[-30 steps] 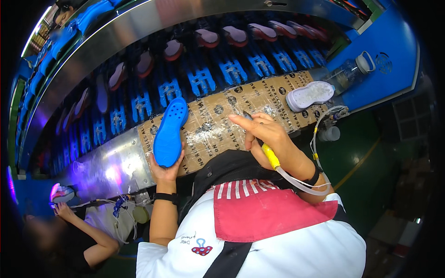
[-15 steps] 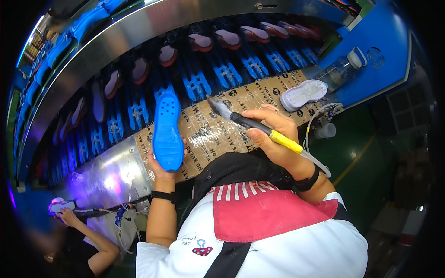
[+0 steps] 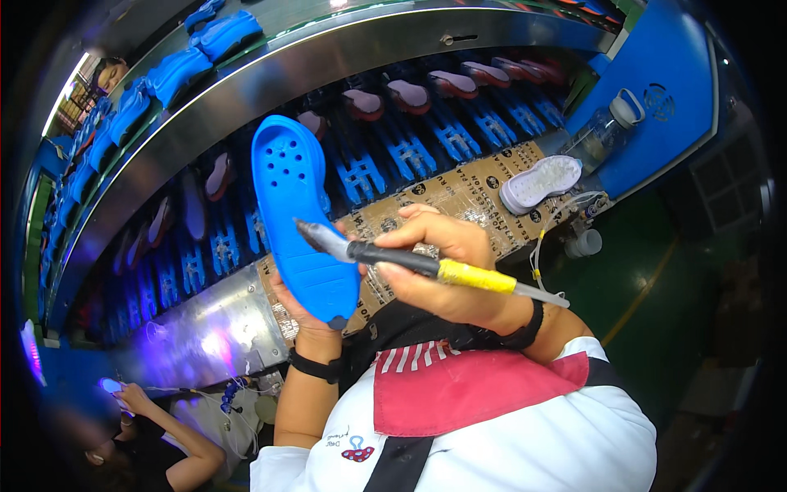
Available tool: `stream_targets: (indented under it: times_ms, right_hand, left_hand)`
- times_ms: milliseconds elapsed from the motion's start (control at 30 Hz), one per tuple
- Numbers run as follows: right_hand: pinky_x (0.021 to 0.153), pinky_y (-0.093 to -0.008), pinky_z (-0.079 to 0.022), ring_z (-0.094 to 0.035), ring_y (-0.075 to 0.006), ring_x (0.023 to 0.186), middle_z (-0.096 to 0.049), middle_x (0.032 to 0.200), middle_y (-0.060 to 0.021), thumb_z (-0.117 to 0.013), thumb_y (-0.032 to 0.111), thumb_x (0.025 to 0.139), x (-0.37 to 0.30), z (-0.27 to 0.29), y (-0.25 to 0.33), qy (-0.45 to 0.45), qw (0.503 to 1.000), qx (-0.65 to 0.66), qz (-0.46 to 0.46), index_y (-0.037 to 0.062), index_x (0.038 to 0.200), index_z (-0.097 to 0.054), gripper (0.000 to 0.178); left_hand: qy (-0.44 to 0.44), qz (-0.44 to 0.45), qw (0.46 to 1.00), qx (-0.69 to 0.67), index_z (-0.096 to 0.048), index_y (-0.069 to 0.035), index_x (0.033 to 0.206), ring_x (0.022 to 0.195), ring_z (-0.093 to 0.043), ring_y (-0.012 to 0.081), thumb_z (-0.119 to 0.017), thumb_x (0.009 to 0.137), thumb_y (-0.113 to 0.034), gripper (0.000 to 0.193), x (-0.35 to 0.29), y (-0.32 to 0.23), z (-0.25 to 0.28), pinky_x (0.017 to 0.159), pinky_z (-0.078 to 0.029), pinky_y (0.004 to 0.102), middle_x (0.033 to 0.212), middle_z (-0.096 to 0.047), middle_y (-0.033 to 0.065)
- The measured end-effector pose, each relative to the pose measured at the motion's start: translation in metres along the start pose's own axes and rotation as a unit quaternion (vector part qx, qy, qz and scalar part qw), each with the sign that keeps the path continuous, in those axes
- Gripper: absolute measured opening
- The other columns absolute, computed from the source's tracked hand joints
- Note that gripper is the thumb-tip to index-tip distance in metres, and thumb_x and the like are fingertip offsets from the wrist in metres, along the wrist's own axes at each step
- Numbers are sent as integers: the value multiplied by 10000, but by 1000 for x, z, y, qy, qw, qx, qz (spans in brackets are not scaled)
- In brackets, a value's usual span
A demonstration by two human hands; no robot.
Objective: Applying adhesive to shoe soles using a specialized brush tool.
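Note:
My left hand (image 3: pixel 297 310) grips a bright blue shoe sole (image 3: pixel 297 193) from beneath and along its heel sides. Several round holes show in the toe end, and most of the fingers are hidden under the sole. In my right hand (image 3: pixel 447 261) a glue brush (image 3: pixel 398 261) is pinched. Its handle is black and yellow, and a clear hose trails from the back end. The dark bristle tip appears over the middle of the sole; whether it touches cannot be told.
Taped cardboard (image 3: pixel 467 193) covers the bench, with a pale lilac sole (image 3: pixel 541 182) and a clear bottle (image 3: pixel 602 131) at its right. Beyond, a rack (image 3: pixel 410 156) carries several soles. Blue shoe parts (image 3: pixel 176 74) line an upper shelf. A co-worker (image 3: pixel 164 435) sits lower left.
The blue sole has come up closer and tilted, toe to the left. My right hand has moved left and down, bringing the brush tip from beside the sole to over it.

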State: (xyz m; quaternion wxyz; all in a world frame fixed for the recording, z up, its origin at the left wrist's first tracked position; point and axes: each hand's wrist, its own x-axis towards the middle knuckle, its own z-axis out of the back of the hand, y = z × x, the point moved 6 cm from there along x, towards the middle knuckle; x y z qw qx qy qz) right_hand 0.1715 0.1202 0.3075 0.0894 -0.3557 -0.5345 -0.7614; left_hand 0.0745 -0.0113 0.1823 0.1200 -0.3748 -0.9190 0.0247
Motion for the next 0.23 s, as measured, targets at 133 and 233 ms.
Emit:
stream_targets:
  times_ms: [133, 233]
  right_hand:
    - [698, -342, -441, -598, -249, 674, -624, 721, -87, -732, 83, 652, 5, -5, 15, -30, 992, -76, 95, 28, 836, -622, 221]
    - [651, -340, -439, -585, -208, 608, -617, 685, -59, -718, 26, 656, 11, -5, 23, -64, 965, -205, 148, 17, 835, -635, 198]
  left_hand:
    - [-73, 5, 995, 71, -376, -167, 1399, 1192, -488, 367, -599, 734, -504, 778, -6, 14, 22, 1040, -385, 463, 1328, -474, 199]
    - [-122, -42, 990, -63, -333, -172, 1424, 1216, -471, 372, -607, 732, -500, 813, -10, 16, 35, 1053, -368, 485, 1373, -454, 148]
